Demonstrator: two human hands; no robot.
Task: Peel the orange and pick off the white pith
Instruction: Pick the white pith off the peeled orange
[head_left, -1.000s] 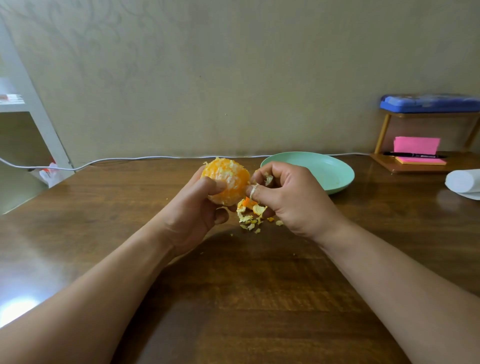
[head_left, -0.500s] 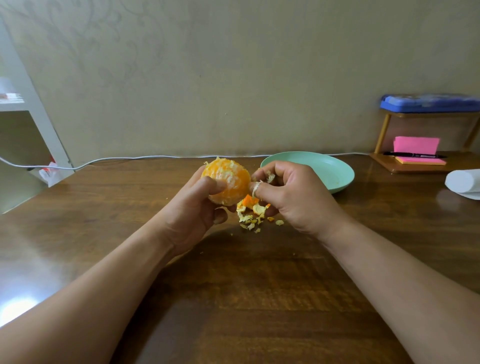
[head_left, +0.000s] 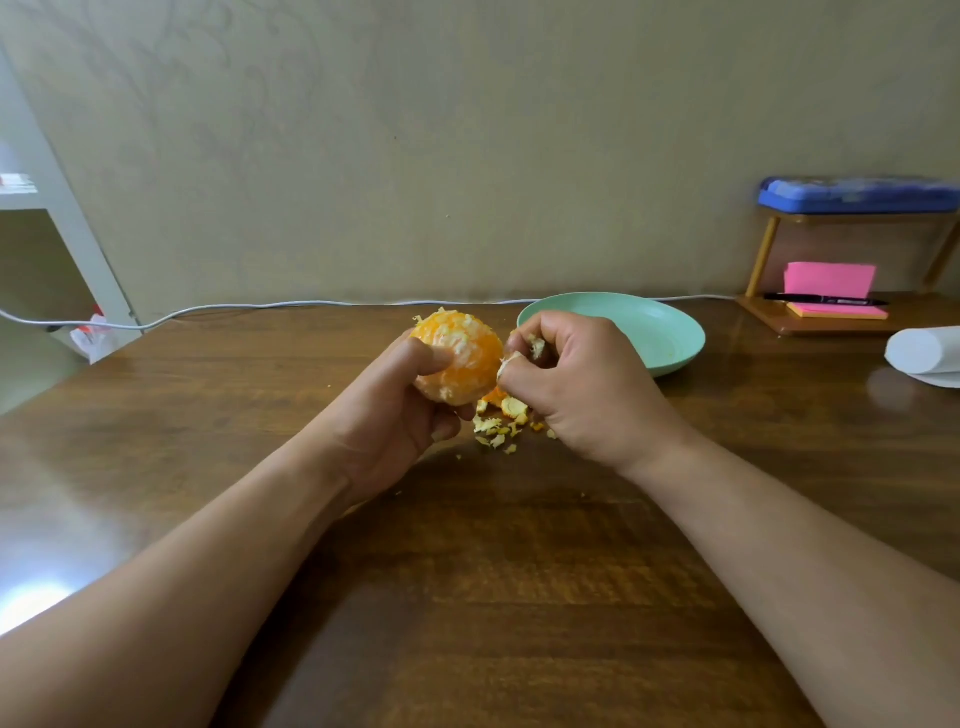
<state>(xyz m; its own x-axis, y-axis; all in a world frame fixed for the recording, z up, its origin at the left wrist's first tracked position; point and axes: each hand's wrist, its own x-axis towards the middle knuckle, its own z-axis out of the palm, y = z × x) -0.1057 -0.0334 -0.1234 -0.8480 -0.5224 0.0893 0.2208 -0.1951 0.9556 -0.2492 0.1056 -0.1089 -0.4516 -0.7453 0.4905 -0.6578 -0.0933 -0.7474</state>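
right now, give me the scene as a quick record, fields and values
left hand: grips the orange, thumb across its front
right hand: pinches a pale bit of pith at the orange's right edge
orange: peeled, white patches showing on it
scraps: small pile on the table under the hands
plate: green, behind the right hand

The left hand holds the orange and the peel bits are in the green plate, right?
No. The head view shows the peel bits on the table, beside the green plate. The left hand does hold the orange.
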